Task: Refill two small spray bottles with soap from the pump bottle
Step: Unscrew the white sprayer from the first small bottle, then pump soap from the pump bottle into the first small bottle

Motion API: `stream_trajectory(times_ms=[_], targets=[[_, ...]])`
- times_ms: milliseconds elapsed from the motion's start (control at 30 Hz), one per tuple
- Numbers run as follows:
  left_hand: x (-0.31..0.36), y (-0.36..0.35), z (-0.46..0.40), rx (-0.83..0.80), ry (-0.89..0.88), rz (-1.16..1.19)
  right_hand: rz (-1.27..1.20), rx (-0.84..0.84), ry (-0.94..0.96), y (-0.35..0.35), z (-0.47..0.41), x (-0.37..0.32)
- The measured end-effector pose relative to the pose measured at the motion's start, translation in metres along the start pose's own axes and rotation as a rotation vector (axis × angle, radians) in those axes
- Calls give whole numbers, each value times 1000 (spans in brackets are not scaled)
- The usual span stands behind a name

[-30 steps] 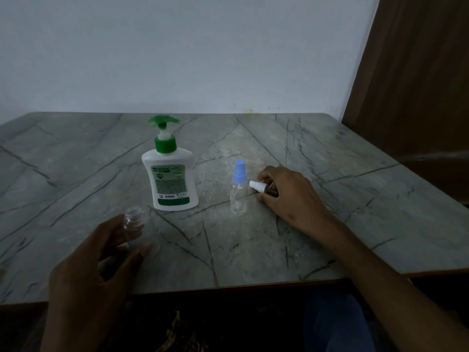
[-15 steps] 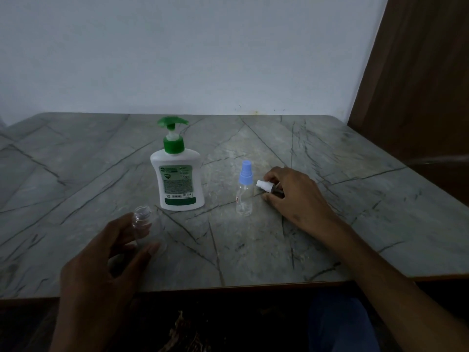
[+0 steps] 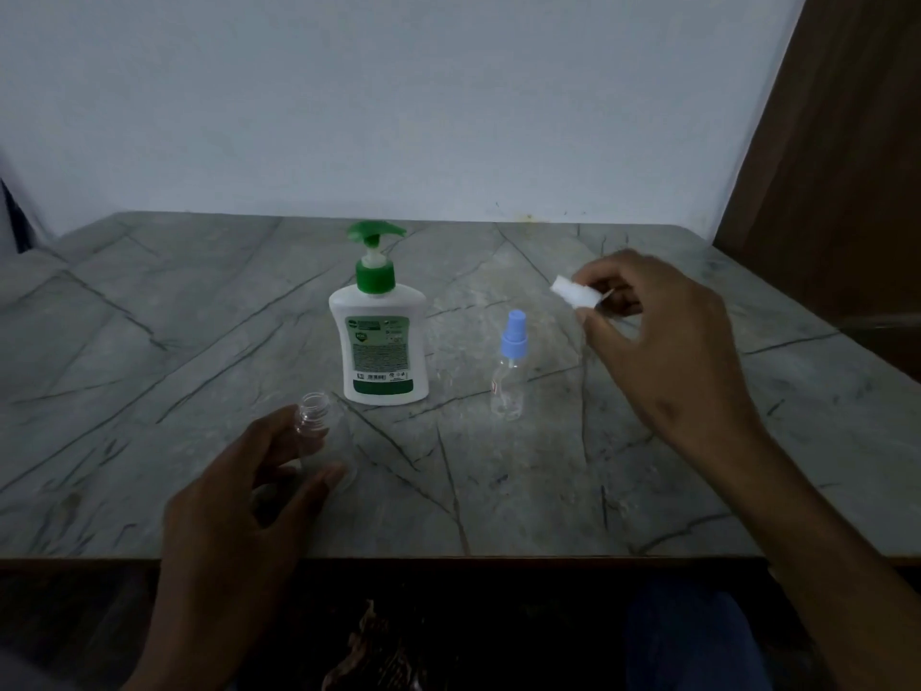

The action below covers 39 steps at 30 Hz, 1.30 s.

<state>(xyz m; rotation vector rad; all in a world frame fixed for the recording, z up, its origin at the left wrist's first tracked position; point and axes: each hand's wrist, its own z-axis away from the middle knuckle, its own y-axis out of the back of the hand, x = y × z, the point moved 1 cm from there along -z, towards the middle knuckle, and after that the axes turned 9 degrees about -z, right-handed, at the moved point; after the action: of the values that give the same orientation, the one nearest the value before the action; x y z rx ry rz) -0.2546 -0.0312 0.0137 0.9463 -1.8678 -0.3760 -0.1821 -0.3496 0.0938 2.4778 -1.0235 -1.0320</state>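
Soap in a white pump bottle with a green pump head [image 3: 380, 336] stands upright mid-table on the grey veined stone tabletop [image 3: 149, 341]. Just in front of it, the left hand [image 3: 239, 501] curls its thumb and fingers around a clear uncapped small bottle [image 3: 324, 441] standing on the table. To the right, a clear spray bottle with a pale blue sprayer top [image 3: 509, 371] stands alone. The right hand [image 3: 663, 341] is raised above the table, pinching a white spray cap [image 3: 573, 293] in its fingertips.
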Motion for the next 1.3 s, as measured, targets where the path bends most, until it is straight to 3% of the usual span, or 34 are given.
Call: stream_trajectory(times_ms=[100,267,467,700,1000,1300], targets=[[-7,-2,-1,29,-14,19,-57,53,47,8,-2,-40],[-4,0,0,17,3,53,-39,-118,92,-23,26,-82],[1,3,2,20,-16,64,14,-343,126,-87,50,-63],[0,3,1,-4,-11,39,19,-471,62,-103,54,-51],[-1,2,1,19,-5,42,29,-439,102,-102,57,-52],[-1,2,2,9,12,59,8,-248,180,-69,43,-79]])
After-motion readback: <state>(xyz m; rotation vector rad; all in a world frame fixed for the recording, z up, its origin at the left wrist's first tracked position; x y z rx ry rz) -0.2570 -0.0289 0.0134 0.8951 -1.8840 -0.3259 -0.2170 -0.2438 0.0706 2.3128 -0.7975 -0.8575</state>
